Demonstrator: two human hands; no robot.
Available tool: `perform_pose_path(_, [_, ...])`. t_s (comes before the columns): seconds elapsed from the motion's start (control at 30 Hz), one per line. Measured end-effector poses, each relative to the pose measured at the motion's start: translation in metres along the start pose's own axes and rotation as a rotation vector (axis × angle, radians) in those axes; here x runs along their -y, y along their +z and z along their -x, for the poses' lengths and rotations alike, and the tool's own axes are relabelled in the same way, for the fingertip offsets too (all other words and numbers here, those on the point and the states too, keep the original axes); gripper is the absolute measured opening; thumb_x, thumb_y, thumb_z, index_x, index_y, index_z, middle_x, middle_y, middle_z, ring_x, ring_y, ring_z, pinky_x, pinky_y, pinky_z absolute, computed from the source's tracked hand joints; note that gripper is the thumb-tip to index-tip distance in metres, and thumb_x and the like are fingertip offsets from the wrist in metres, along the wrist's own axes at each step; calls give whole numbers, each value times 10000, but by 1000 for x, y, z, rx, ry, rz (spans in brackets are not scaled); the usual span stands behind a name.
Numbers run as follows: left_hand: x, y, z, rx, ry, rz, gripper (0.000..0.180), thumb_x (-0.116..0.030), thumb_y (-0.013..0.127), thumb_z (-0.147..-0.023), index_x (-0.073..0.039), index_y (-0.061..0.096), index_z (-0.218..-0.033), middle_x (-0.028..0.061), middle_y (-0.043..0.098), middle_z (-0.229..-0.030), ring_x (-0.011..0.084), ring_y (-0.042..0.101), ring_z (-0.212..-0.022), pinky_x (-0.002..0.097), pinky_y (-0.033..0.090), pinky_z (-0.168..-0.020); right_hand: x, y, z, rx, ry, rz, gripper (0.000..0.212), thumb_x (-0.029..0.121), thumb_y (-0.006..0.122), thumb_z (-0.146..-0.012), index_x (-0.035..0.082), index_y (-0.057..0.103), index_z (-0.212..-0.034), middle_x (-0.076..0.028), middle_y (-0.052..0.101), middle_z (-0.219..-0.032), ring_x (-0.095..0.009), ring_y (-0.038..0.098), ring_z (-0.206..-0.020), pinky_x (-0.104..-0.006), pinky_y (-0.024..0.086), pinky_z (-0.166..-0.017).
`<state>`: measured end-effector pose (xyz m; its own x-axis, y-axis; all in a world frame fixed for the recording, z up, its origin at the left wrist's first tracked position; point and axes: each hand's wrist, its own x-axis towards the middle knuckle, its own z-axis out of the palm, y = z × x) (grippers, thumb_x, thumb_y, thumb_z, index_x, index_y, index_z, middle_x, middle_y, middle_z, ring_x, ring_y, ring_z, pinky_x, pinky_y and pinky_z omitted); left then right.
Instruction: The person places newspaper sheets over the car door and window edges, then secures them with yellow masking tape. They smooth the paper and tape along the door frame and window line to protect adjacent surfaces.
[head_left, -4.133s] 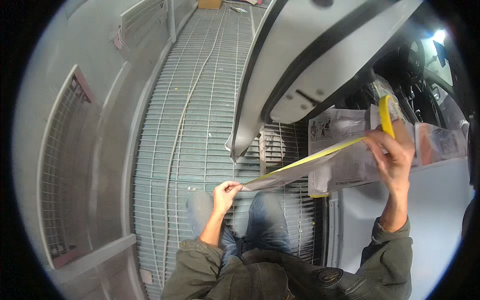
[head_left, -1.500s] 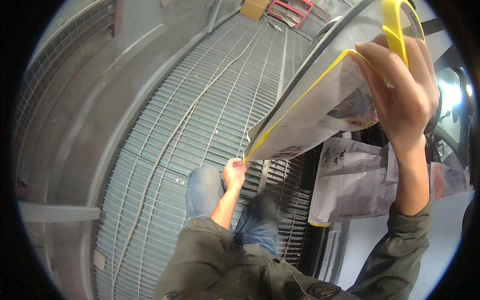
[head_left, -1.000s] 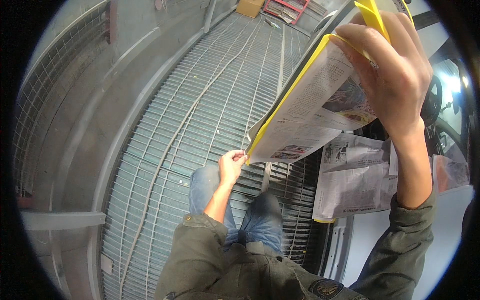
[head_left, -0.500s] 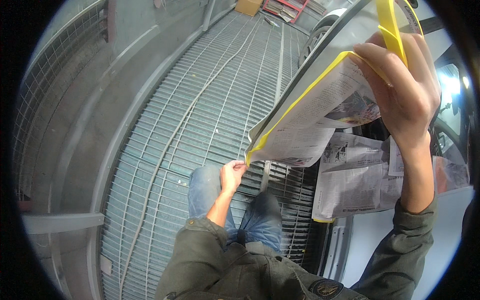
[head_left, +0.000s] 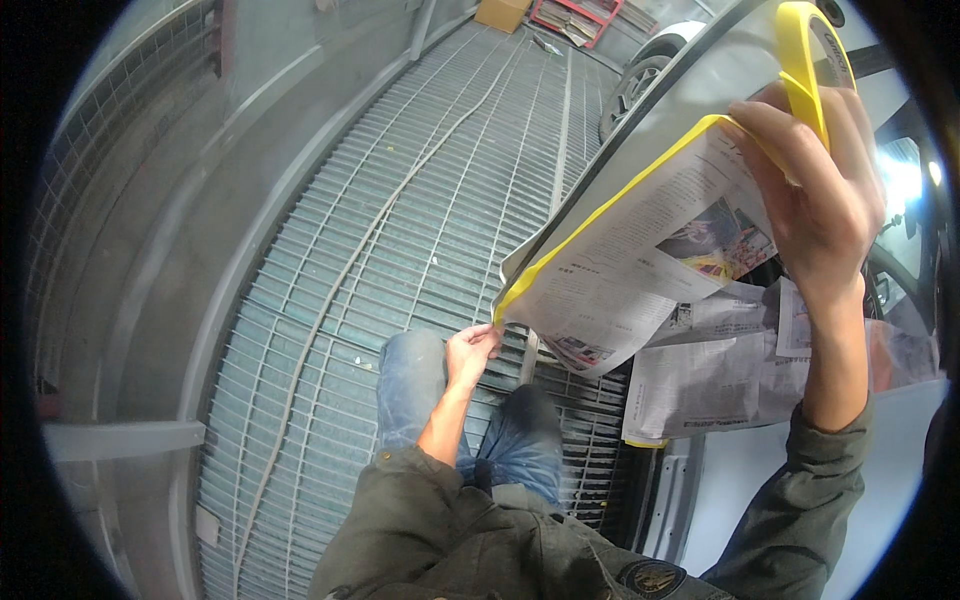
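My right hand (head_left: 828,205) is raised at the upper right with its fingers curled around a roll of yellow masking tape (head_left: 798,65). From the roll a yellow tape strip (head_left: 612,206) runs down to the left along the edge of a newspaper sheet (head_left: 625,265), which hangs below it. At the strip's lower end, my left hand (head_left: 470,355) pinches the corner of the tape. Beside the strip lies the edge of an open car door (head_left: 680,105). Part of the right hand's grip is hidden behind its fingers.
More newspaper (head_left: 700,385) covers the car's opening on the right, above a pale body panel (head_left: 790,480). Metal floor grating (head_left: 400,250) extends ahead, crossed by a long hose (head_left: 375,230). A cardboard box (head_left: 502,14) and a red rack (head_left: 570,20) stand at the far end.
My right hand and the tape roll have shifted slightly down and right. The newspaper's loose lower edge has swung downward. My left hand keeps its pinch at nearly the same place.
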<state>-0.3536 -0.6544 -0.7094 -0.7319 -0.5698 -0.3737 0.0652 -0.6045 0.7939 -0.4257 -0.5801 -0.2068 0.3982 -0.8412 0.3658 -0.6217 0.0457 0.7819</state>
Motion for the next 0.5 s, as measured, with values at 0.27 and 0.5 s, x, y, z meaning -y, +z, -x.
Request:
perform_pose_path(0.27, [36,-3,-22,-55,73,-26,220,-162,740,-933,34,747,-1034,60,739,-834,103,668,-693,248,539,-625,-7,-22,1,56,-85,-27,297,31,814,-786,45,738,-1073,-115,683,-1011,-244,650,-937,-343,567,-788])
perform_pose_path(0.5, [29,6,-19,-78,57,-24,219,-159,721,-945,51,742,-1003,67,737,-819,108,664,-684,255,548,-641,-7,-19,-6,42,-97,-3,293,40,816,-796,46,748,-1081,-106,698,-1013,-246,649,-953,-338,566,-829])
